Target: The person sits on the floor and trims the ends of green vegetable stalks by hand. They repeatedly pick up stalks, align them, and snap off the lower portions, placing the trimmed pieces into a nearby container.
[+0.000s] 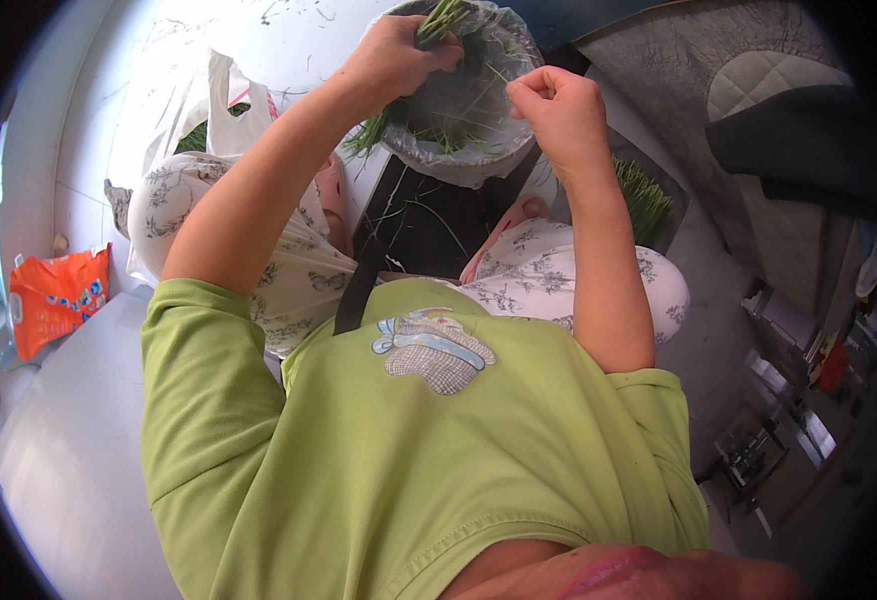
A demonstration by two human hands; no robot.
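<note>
My left hand point(401, 56) is closed around a bunch of thin green stalks point(442, 21), perhaps garlic chives. Their leafy ends point(369, 136) hang below the wrist, over the near-left rim of a round bin. Clear plastic film lines this bin point(476, 169), and loose green blades point(449, 135) lie inside. At the bin's right side, my right hand point(562, 105) has its thumb and forefinger pinched together. A slender green blade point(497, 73) reaches those fingertips. Below the right wrist, partly hidden by the forearm, lies a larger bundle of green stalks point(642, 201).
A white plastic bag point(221, 112) with greens inside stands left of my knee. Farther left is an orange packet point(59, 300). Green scraps dot the pale floor point(318, 45) and the black tile point(427, 217). Grey quilted fabric point(768, 82) borders the right.
</note>
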